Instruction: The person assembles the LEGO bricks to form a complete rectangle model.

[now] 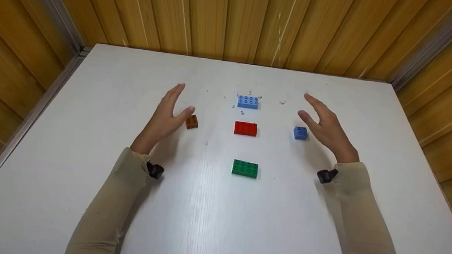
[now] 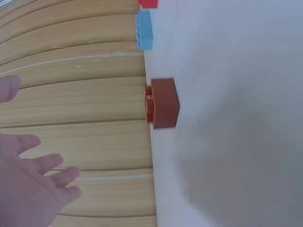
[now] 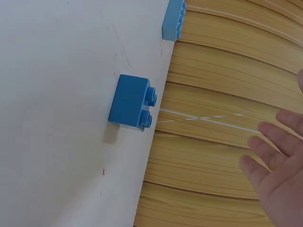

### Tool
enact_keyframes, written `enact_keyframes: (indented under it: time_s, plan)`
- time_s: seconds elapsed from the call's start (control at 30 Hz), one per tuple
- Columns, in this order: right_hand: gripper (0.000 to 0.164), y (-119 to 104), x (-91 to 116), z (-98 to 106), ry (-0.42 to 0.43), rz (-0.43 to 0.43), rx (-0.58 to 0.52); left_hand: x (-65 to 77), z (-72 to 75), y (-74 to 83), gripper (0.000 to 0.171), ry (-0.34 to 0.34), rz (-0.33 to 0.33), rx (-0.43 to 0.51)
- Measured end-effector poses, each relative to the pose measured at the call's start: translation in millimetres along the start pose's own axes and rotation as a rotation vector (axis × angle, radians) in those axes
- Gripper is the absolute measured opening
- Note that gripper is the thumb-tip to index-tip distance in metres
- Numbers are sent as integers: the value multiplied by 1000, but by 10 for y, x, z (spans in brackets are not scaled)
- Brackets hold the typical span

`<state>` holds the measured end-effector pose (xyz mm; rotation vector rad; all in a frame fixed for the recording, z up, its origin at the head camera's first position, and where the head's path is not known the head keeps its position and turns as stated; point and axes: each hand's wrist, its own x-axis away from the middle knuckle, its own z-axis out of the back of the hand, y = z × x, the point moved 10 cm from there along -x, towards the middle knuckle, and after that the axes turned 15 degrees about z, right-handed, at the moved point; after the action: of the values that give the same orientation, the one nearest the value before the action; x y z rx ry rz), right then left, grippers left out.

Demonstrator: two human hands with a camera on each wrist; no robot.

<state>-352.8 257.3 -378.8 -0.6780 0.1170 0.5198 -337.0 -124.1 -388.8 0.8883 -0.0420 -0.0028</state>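
Observation:
My left hand (image 1: 164,115) hovers over the left part of the table with straight fingers and holds nothing. Nearest to its thumb is a small brown toy brick (image 1: 192,122), also seen standing studs up in the left wrist view (image 2: 164,103). On the other side my right hand (image 1: 328,127) is held up the same way, fingers extended, nothing in it. Just left of it sits a small blue brick (image 1: 300,133). Between the hands lie a light blue brick (image 1: 247,102), a red brick (image 1: 245,128) and a green brick (image 1: 245,168), in a column.
The bricks rest on a white table (image 1: 196,231) with dark scuff marks near the light blue brick. Wood-patterned panels (image 1: 243,22) stand behind the table's far edge and along both sides. Dark wrist cameras (image 1: 155,170) are strapped at the sleeves.

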Motion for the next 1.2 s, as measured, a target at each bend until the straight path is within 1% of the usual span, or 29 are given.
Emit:
enact_keyframes:
  time_s: [0.1,0.2,0.37,0.47,0.57,0.67,0.83,0.97,1.07,1.2]
  plan:
    - [70,6,-51,-126,-77,-11,-45,23,-107,11,72,-76,-18,79]
    - [66,-14,-110,-256,-147,4,-75,48,-233,14,68,-150,-28,143]
    - [55,-92,-205,-423,-215,70,-106,105,-457,46,63,-271,-44,222]
    - [52,-126,-245,-507,-241,93,-121,137,-583,61,60,-320,-39,213]
    - [50,-148,-276,-592,-274,101,-138,162,-690,77,55,-353,-37,194]
    - [50,-156,-306,-684,-308,88,-148,178,-797,86,51,-387,-37,178]
    - [50,-199,-350,-820,-359,80,-141,210,-993,78,50,-468,0,152]
    - [49,-246,-380,-920,-385,84,-141,250,-1113,87,50,-517,29,133]
    - [48,-259,-396,-995,-402,83,-143,277,-1214,107,50,-552,22,108]
    - [47,-264,-415,-1088,-418,77,-149,319,-1347,155,50,-601,-13,85]
